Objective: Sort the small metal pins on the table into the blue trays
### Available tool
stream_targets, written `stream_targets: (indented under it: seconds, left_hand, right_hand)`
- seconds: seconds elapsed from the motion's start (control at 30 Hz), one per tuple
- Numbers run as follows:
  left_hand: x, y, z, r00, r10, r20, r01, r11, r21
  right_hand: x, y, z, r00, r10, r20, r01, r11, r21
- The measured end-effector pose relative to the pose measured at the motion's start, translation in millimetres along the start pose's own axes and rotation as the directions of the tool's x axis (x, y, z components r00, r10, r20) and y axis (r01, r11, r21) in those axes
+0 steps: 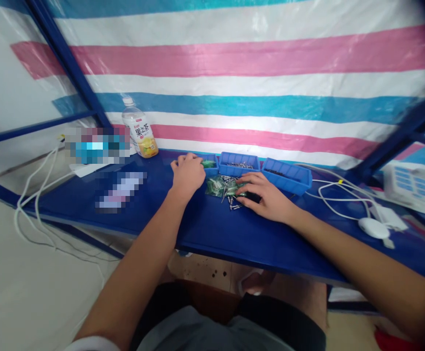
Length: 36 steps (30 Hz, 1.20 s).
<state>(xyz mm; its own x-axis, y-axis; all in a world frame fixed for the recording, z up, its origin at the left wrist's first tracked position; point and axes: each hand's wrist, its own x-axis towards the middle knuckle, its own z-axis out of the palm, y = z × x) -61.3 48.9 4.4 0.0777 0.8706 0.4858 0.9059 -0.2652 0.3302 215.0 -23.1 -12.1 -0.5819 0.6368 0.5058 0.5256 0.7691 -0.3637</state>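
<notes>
My left hand [189, 174] is at the left blue bin [212, 171], its fingers bent downward and closed; the fingertips and anything in them are hidden. Green packets [208, 164] show inside that bin. My right hand [265, 197] lies over a loose pile of metal screws [230, 199] on the table, fingers apart and touching the pile's right side. Among the screws are small clear-green plastic packets [216, 186], partly covered by the right fingers. Behind the pile, the middle blue bin [240, 170] holds silvery screws, and the right blue bin [289, 181] holds small dark pieces.
A drink bottle [141, 129] stands at the back left of the blue table [212, 234]. White cables [329, 197], a round white plug piece [373, 227] and a white power strip [413, 187] lie right. Striped sheeting [234, 58] hangs behind, between blue metal posts [66, 58].
</notes>
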Motion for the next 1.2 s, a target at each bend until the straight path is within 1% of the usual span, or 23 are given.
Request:
stream_targets:
  seconds: [0.1,0.2,0.27,0.33,0.43,0.5,0.6,0.67,0.73,0.8,0.9,0.97,1.07,1.2]
  left_hand:
    - [0.5,0.5,4.3,1.0,-0.023,-0.004,0.023,0.999,-0.033]
    - [0.7,4.0,4.6,0.993,0.017,-0.118,-0.023,0.998,-0.05]
    - [0.4,8.7,2.9,0.976,0.081,-0.204,-0.097,0.993,-0.069]
    - [-0.1,15.5,0.2,0.957,0.177,-0.232,-0.208,0.971,-0.119]
    - [-2.4,28.1,-3.5,0.903,0.336,-0.268,-0.398,0.89,-0.223]
    - [-5.4,36.3,-4.0,0.867,0.422,-0.267,-0.491,0.814,-0.309]
    - [-11.0,45.2,-1.0,0.841,0.503,-0.2,-0.538,0.731,-0.421]
    - [-14.1,48.7,2.7,0.835,0.535,-0.133,-0.527,0.703,-0.478]
    - [-16.2,51.1,6.5,0.855,0.51,-0.09,-0.472,0.697,-0.539]
    - [-17.6,53.4,9.3,0.885,0.465,-0.034,-0.379,0.676,-0.632]
    - [-19.0,57.3,11.5,0.908,0.413,0.07,-0.218,0.607,-0.764]
    - [-19.4,59.9,12.2,0.912,0.395,0.11,-0.142,0.556,-0.819]
    - [-18.7,62.1,13.9,0.91,0.387,0.149,-0.063,0.483,-0.873]
    - [-15.6,59.9,18.7,0.901,0.389,0.192,-0.003,0.448,-0.894]
  right_hand:
    - [-0.4,0.5,0.0,1.0,-0.006,0.016,0.006,1.0,0.001]
    - [-1.0,0.7,-0.1,0.998,-0.005,0.056,0.005,1.0,-0.007]
    - [-1.2,0.6,0.0,0.998,-0.009,0.07,0.011,1.0,-0.019]
    - [-1.1,-0.3,0.2,0.998,-0.019,0.06,0.021,0.999,-0.026]
    - [-0.3,-2.8,0.3,0.999,-0.03,0.023,0.031,0.999,-0.027]
    - [0.5,-4.6,0.2,0.999,-0.024,-0.024,0.023,0.999,-0.024]
    - [1.1,-6.0,-0.8,0.989,0.035,-0.147,-0.036,0.999,-0.004]
    - [0.4,-4.9,-1.2,0.966,0.102,-0.238,-0.097,0.995,0.032]
    - [-1.3,-2.0,-0.2,0.932,0.187,-0.31,-0.16,0.981,0.111]
    - [-3.2,1.7,2.3,0.896,0.288,-0.338,-0.216,0.948,0.234]
    - [-4.2,5.0,6.5,0.86,0.412,-0.301,-0.278,0.873,0.401]
    - [-2.7,4.6,7.7,0.843,0.449,-0.295,-0.269,0.829,0.49]
    - [1.1,2.0,5.9,0.822,0.49,-0.292,-0.237,0.76,0.605]
    - [3.1,0.2,1.2,0.799,0.558,-0.225,-0.31,0.702,0.642]
